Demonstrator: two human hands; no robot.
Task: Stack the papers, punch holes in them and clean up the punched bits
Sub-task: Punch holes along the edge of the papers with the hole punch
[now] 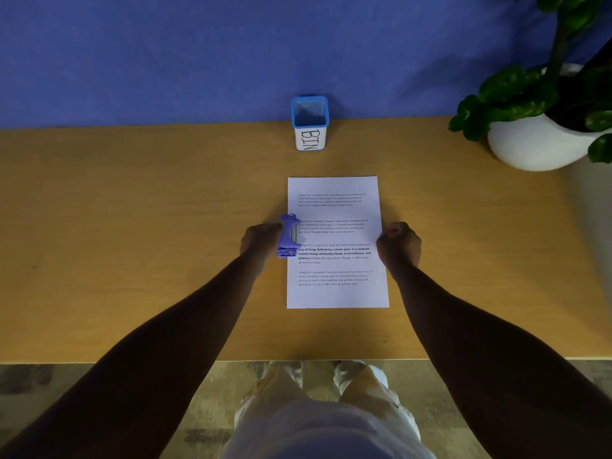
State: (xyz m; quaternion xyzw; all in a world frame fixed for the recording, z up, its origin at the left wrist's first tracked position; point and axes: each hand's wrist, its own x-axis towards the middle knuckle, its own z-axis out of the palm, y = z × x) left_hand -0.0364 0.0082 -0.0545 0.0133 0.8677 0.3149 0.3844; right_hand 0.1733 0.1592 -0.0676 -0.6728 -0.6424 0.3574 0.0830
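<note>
A stack of printed white papers [336, 240] lies flat in the middle of the wooden table [132, 226]. A purple hole punch [288, 235] sits over the stack's left edge, about halfway down. My left hand [260, 240] grips the punch from its left side. My right hand [399, 243] is curled at the stack's right edge, fingers touching or pinching the paper's margin; the exact hold is hidden. A small blue-rimmed white container labelled BIN [310, 124] stands at the back of the table, beyond the papers.
A white pot with a leafy green plant [543, 127] occupies the back right corner. A blue wall [198, 54] rises right behind the table. The table's front edge runs just before my legs.
</note>
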